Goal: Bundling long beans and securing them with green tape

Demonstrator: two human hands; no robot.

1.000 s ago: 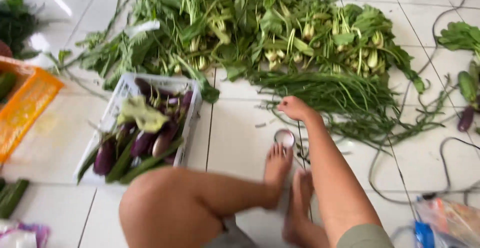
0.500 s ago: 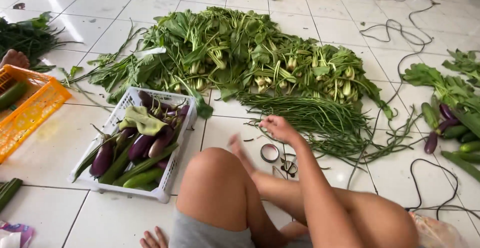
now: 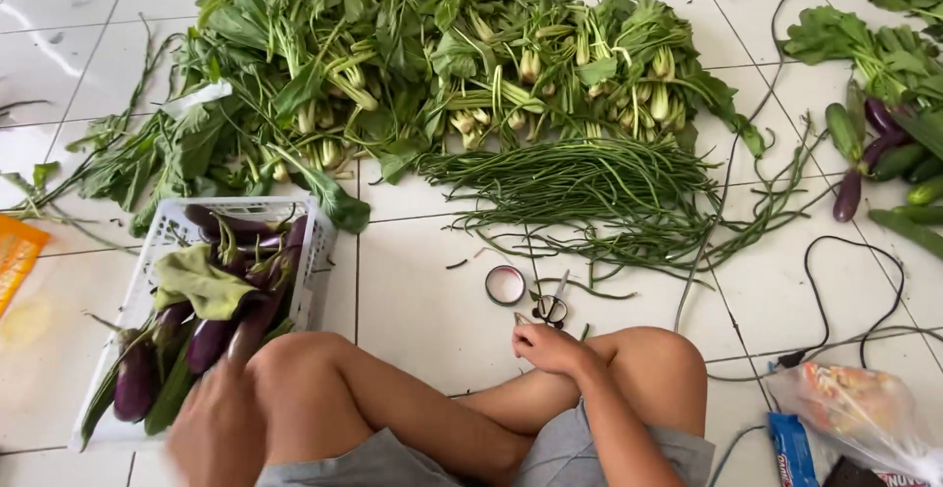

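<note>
**Hands low beside a crate of eggplants**

Head view looks down on us sitting cross-legged on white tiles, so both hands sit low and close to the knees. Our left hand (image 3: 218, 426) hangs at the near corner of the crate (image 3: 162, 237); it is blurred, and we cannot tell whether the fingers are spread or curled, nor whether they grip anything. Purple eggplants (image 3: 211, 340) and a few green pods lie lengthwise in the crate, with a limp yellow-green leaf (image 3: 201, 283) draped over them, probably because the crate is narrow and long.

Our right hand (image 3: 550, 347) rests against the right knee, to the right of the crate, fingers loosely curled and close together, with nothing clearly held. Just beyond it lie small scissors (image 3: 552, 305) and a tape roll (image 3: 505, 285), touching or nearly so, within easy reach.

Behind the crate spreads a heap of greens (image 3: 413, 65), and right of the crate, past the scissors, a sheaf of long beans (image 3: 599, 192). Black cables (image 3: 835, 281) wander over the tiles far right of the crate, near more eggplants and cucumbers (image 3: 884, 153). Our own raised knee stands between the left hand and the tools. An orange basket (image 3: 15, 256) peeks in left of the crate.
</note>
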